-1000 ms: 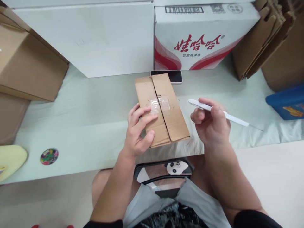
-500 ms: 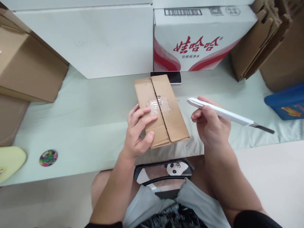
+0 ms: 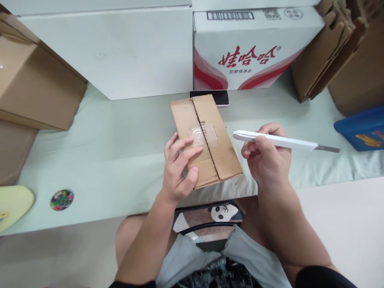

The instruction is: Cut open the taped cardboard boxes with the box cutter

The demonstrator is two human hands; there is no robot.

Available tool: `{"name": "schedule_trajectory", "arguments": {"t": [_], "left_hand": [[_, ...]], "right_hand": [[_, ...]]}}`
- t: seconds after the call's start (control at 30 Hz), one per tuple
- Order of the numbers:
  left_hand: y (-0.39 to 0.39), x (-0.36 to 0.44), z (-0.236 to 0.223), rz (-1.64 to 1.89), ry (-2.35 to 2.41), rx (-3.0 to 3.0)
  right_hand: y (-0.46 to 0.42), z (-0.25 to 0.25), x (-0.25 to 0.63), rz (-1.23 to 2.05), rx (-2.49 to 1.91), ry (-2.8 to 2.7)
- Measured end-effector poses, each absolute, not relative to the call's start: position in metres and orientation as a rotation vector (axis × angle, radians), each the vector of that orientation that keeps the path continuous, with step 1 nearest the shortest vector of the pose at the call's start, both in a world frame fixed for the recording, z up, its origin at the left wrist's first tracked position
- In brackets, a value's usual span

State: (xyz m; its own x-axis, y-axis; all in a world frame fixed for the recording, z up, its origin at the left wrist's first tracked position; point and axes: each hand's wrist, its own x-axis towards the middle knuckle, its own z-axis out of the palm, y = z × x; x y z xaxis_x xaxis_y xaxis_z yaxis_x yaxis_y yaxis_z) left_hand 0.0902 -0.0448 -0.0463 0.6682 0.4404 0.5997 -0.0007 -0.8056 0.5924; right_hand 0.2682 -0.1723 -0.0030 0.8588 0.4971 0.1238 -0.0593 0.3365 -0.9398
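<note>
A small brown cardboard box [image 3: 220, 150] lies at an angle near the front of the table, its two top flaps meeting in a dark seam. Clear tape [image 3: 211, 133] crosses the middle of that seam. My left hand [image 3: 181, 168] grips the box's left side, fingers on top and thumb at the near left corner. To the right of the box, my right hand [image 3: 270, 158] is closed around a utility knife [image 3: 297, 142] with a white handle. The knife's bare blade points right, away from the box, and its blunt end faces the box.
Behind the box lies a phone [image 3: 220, 97], partly covered by it. A white and red carton [image 3: 240, 60] and a large white box [image 3: 120, 56] stand at the back. Folded cardboard [image 3: 321, 60] and a blue item [image 3: 363, 128] are at right; a round colourful disc [image 3: 61, 199] is at left.
The box has shifted slightly right along with my left hand. In my right hand the knife has tilted to lie more level, its blade end higher.
</note>
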Motion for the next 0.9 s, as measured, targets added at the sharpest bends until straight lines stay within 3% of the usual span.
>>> {"name": "schedule_trajectory", "arguments": {"t": [0.9], "left_hand": [[-0.043, 0.09, -0.048, 1.044, 0.334, 2.294]], "right_hand": [[-0.187, 0.007, 0.25, 0.622, -1.338, -0.539]]}}
